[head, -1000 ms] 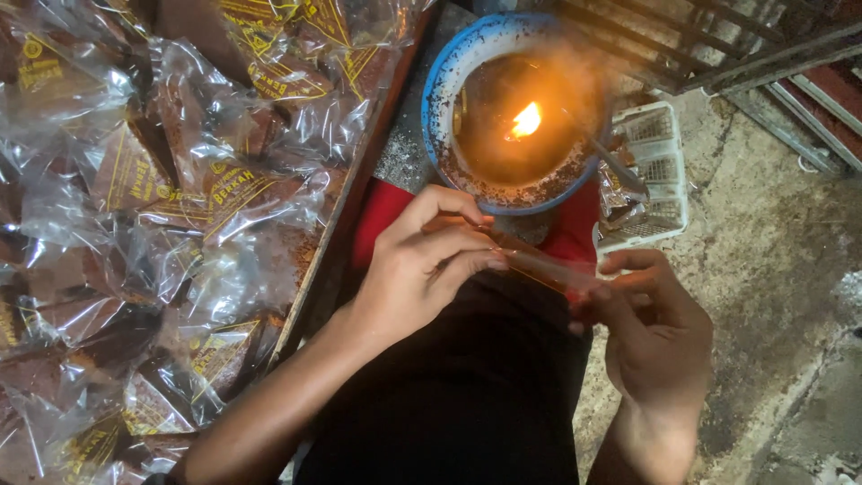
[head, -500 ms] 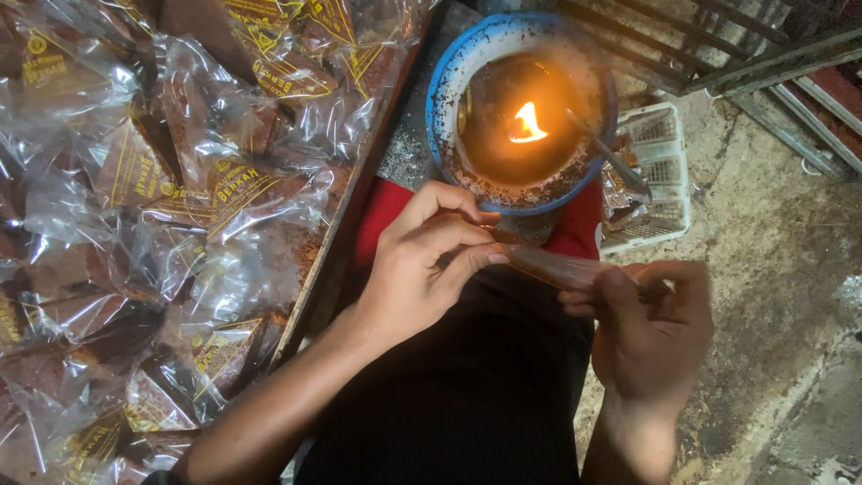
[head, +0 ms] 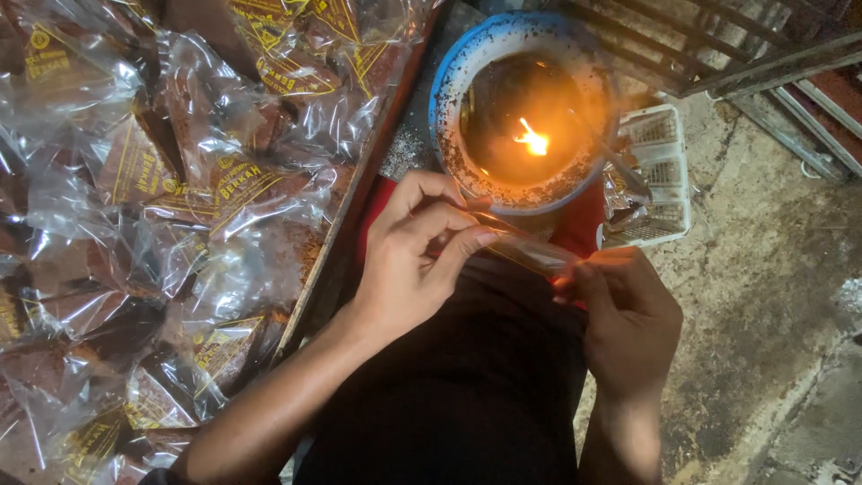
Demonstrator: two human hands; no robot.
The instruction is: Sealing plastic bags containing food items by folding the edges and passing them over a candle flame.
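Presently, item one: left hand [head: 409, 260], fingers curled, pinching one end of a narrow clear plastic packet [head: 525, 250] between thumb and fingertips. Item two: right hand [head: 628, 314], fingers closed on the packet's other end, so the packet spans between both hands above the person's dark lap. Item three: blue-rimmed bowl [head: 449, 90] just beyond the packet, dark inside, holding a small lit flame [head: 534, 141]. Item four: red cloth [head: 584, 229] under the bowl. Item five: white plastic crate [head: 660, 171] beside the bowl, on the stained concrete floor [head: 763, 269]. Item six: heap of sealed clear packets [head: 153, 207] with brown contents and yellow print, in a wooden-edged tray [head: 346, 211] to the left.
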